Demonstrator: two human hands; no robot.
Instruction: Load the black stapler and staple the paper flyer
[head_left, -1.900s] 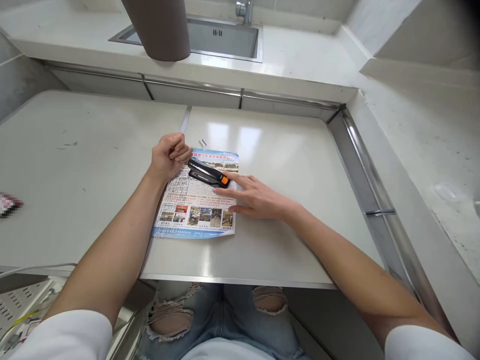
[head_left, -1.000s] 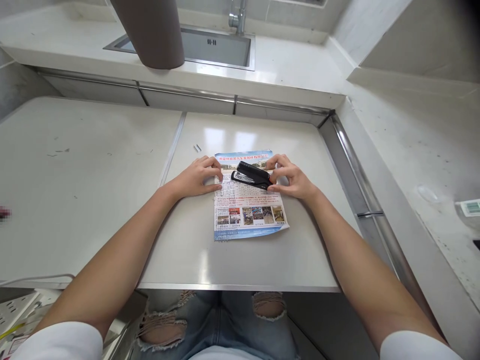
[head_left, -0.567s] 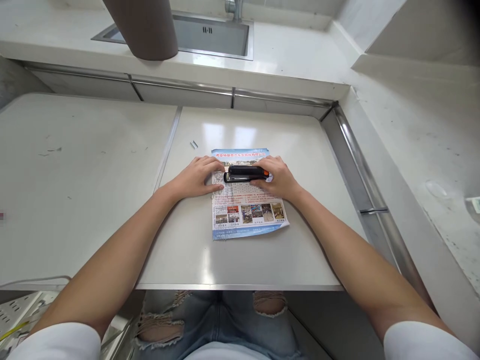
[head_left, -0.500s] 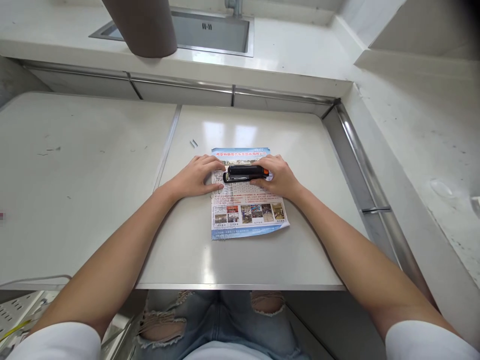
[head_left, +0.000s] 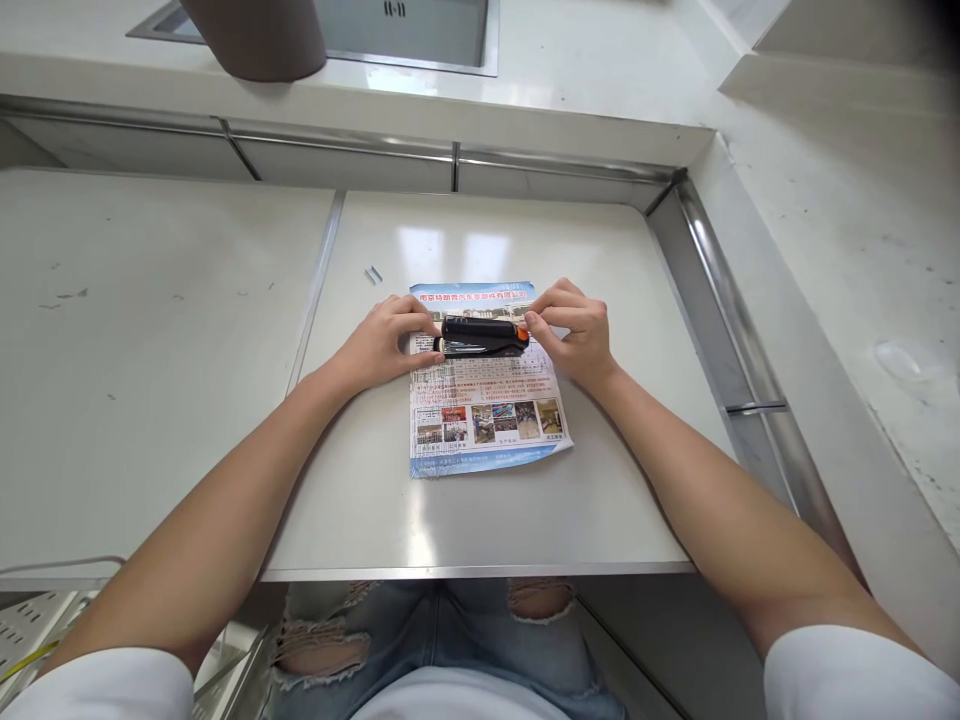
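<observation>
A black stapler [head_left: 480,336] with an orange end lies crosswise on a printed colour leaflet [head_left: 487,410] on the white table [head_left: 525,500]. My left hand [head_left: 382,343] rests on the leaflet's left edge, its fingers curled and its thumb and fingertips against the stapler's left end. My right hand [head_left: 574,330] has its fingers bent, pinching at the stapler's orange right end.
Two small loose staples [head_left: 373,274] lie on the table left of the leaflet's top. A steel sink [head_left: 420,30] and a brown cylinder [head_left: 255,35] stand on the raised counter behind. A metal rail [head_left: 720,290] borders the table on the right.
The leaflet and stapler were slid right and squared up. The stapler now lies level across the leaflet. My right hand shifted from lying over it to pinching its orange end.
</observation>
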